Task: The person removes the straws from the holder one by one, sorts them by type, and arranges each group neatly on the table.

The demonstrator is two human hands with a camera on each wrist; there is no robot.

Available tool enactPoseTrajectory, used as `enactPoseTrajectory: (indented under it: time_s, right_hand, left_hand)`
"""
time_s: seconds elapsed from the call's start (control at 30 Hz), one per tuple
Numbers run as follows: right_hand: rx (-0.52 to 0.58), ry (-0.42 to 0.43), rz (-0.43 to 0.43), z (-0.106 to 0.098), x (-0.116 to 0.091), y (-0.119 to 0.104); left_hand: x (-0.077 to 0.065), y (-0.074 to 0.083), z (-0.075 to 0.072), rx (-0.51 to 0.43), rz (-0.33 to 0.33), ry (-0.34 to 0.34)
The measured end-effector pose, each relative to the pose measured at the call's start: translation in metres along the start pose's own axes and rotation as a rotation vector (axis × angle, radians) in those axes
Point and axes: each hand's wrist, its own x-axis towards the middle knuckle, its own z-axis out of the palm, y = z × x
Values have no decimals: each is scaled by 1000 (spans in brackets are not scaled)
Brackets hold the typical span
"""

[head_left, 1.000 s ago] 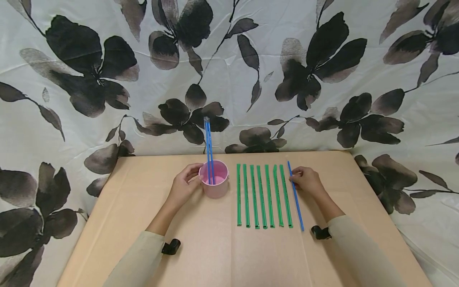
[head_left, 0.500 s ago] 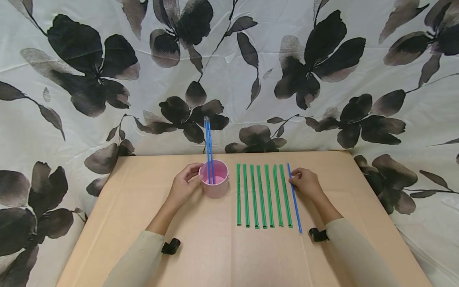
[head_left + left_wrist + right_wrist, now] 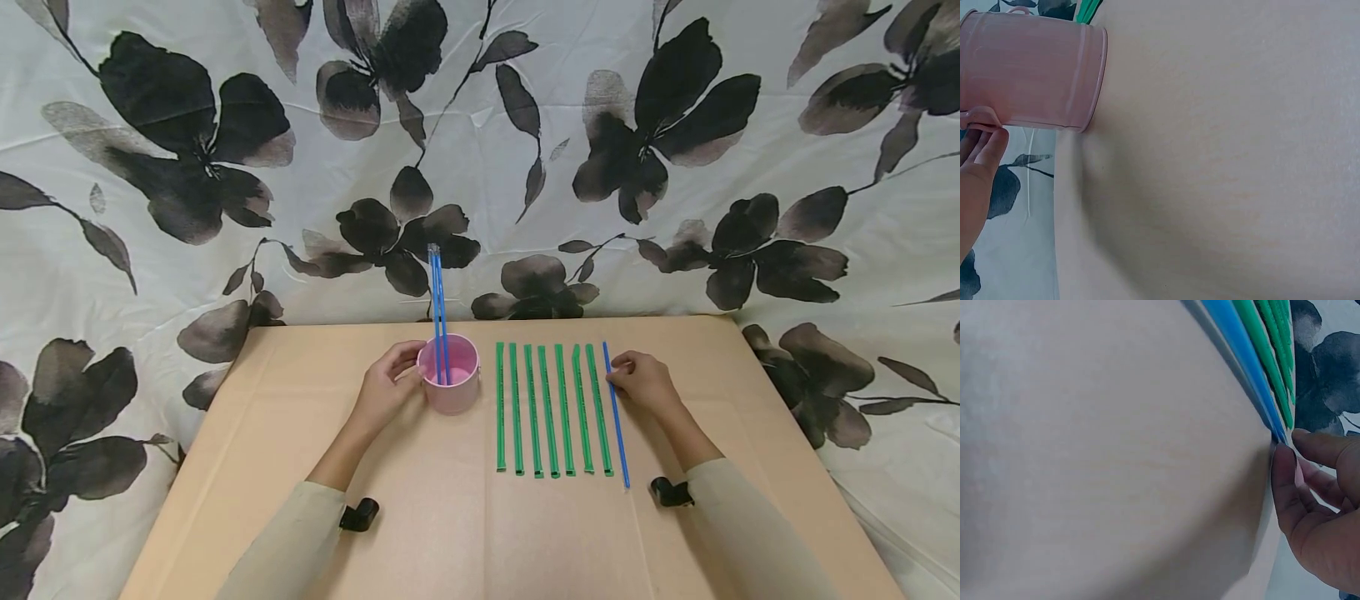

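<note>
In the head view a small pink bucket (image 3: 454, 398) stands left of centre with a few blue straws (image 3: 439, 308) upright in it. My left hand (image 3: 384, 388) holds the bucket by its left side; in the left wrist view the fingers (image 3: 992, 149) are at the lug of its handle. A single blue straw (image 3: 618, 429) lies lengthwise on the table, at the right end of a row of green straws (image 3: 549, 417). Near its far end my right hand (image 3: 647, 383) pinches it between thumb and fingers, as the right wrist view shows up close.
Under everything is a tan table (image 3: 420, 533), its far edge meeting a white cloth (image 3: 517, 250) with dark flowers. The green straws lie side by side, slightly spaced, between the bucket and the right hand. Black wrist cameras (image 3: 360, 515) sit at both cuffs.
My right hand has shifted the blue straw slightly left and towards me, so it lies closer to the green row and more in line with it. The left hand and bucket stay put.
</note>
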Motion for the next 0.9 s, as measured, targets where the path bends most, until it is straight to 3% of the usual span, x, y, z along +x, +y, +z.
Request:
enactPoseTrajectory:
  time_s: [0.57, 0.8, 0.9]
  right_hand:
    - [-103, 1, -48, 0, 3, -3]
    - [-103, -7, -49, -1, 3, -5]
    - [-101, -6, -37, -1, 2, -7]
  left_hand:
    - [2, 0, -2, 7, -11, -4]
    - [6, -23, -3, 14, 20, 19]
    - [6, -26, -3, 30, 38, 24]
